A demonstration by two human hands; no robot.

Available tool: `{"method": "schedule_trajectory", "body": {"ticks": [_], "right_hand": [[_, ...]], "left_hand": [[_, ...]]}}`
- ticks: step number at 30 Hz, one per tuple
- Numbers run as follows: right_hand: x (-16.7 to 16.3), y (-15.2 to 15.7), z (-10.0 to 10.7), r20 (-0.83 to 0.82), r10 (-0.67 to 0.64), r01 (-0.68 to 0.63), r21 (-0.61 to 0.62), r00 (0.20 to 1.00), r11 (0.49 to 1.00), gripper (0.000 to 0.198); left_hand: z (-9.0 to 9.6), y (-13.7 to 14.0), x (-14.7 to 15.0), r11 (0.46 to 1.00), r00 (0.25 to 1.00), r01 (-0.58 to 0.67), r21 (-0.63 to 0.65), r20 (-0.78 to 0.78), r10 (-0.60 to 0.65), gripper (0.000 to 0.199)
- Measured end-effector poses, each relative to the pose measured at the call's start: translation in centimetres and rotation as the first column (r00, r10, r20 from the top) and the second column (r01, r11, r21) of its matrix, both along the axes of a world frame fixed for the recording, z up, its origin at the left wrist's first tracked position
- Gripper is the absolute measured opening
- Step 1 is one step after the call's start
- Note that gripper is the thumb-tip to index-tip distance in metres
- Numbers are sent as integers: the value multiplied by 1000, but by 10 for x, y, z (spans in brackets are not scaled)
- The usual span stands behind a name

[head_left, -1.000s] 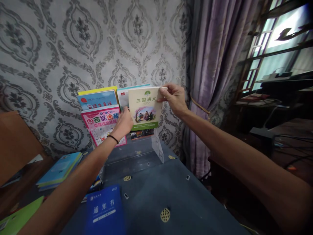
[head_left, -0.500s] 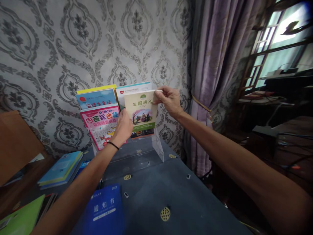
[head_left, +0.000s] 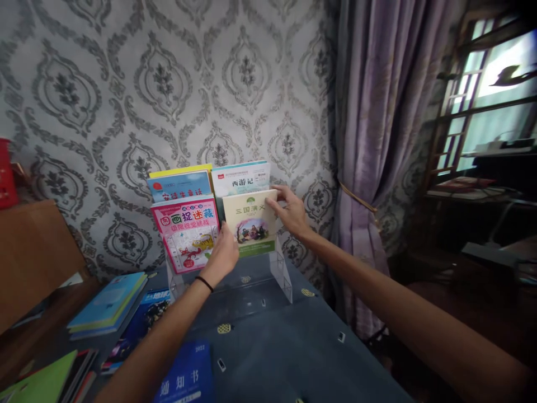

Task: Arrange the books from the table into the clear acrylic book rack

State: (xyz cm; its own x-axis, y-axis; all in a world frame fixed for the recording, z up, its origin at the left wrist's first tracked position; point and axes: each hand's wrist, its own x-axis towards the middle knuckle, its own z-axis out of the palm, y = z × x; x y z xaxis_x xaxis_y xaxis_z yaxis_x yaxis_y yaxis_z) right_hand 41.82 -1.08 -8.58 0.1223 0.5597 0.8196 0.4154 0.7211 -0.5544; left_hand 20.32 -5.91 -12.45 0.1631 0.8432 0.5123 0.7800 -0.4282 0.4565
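A cream book with a green lower band (head_left: 251, 226) stands upright between my hands, in front of a white and teal book (head_left: 241, 174). My left hand (head_left: 226, 249) grips its left edge. At its upper right corner, my right hand (head_left: 290, 211) pinches the cover with thumb and fingers. Just left of it a pink picture-puzzle book (head_left: 191, 238) leans before a light blue book (head_left: 180, 183) with a yellow one (head_left: 180, 169) behind. All these are on a clear acrylic stand (head_left: 280, 271), whose lower tiers show beneath.
A dark blue patterned cloth (head_left: 268, 347) covers the table. Left are a stack of blue and green books (head_left: 107, 305), a dark blue book (head_left: 142, 324), a blue folder-like item (head_left: 188, 375) and a brown box (head_left: 37, 257). A purple curtain (head_left: 364, 168) hangs at right.
The cream book has gone lower against the white and teal book, whose title now shows above it. Both hands stay on it. The view has shifted, bringing the dark blue book into sight.
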Motion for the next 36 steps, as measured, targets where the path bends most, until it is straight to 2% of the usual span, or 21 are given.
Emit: {"method": "schedule_trajectory", "body": {"ticks": [3, 9, 15, 19, 23, 28, 34, 36], "right_hand": [[3, 7, -17, 19, -8, 9, -25, 1000, 1000, 39], [13, 23, -45, 49, 65, -54, -191, 997, 980, 28], [12, 26, -49, -31, 181, -183, -240, 983, 954, 39], [9, 24, -47, -59, 254, -260, -286, 965, 922, 38], [9, 25, -47, -103, 226, -248, -333, 969, 910, 37], [10, 29, -50, -97, 189, -211, -337, 977, 918, 38], [4, 21, -45, -102, 20, -43, -224, 995, 974, 54], [-1, 14, -38, -114, 11, -30, -166, 993, 986, 55]], "left_hand": [[-5, 4, 0, 999, 995, 40, 3, 92, -40, 67], [-14, 12, 0, 996, 966, 92, 5, 242, -90, 61], [-19, 18, 7, 999, 961, 45, 0, 274, -43, 62], [-22, 20, 14, 999, 950, 8, 39, 312, -19, 73], [-24, 21, 18, 1000, 943, -13, 27, 332, 3, 80], [-24, 20, 17, 998, 941, -18, 54, 339, -1, 78], [-18, 10, 15, 996, 914, 42, 75, 399, -69, 68], [-13, 8, 14, 992, 886, 76, 97, 451, -112, 61]]}}
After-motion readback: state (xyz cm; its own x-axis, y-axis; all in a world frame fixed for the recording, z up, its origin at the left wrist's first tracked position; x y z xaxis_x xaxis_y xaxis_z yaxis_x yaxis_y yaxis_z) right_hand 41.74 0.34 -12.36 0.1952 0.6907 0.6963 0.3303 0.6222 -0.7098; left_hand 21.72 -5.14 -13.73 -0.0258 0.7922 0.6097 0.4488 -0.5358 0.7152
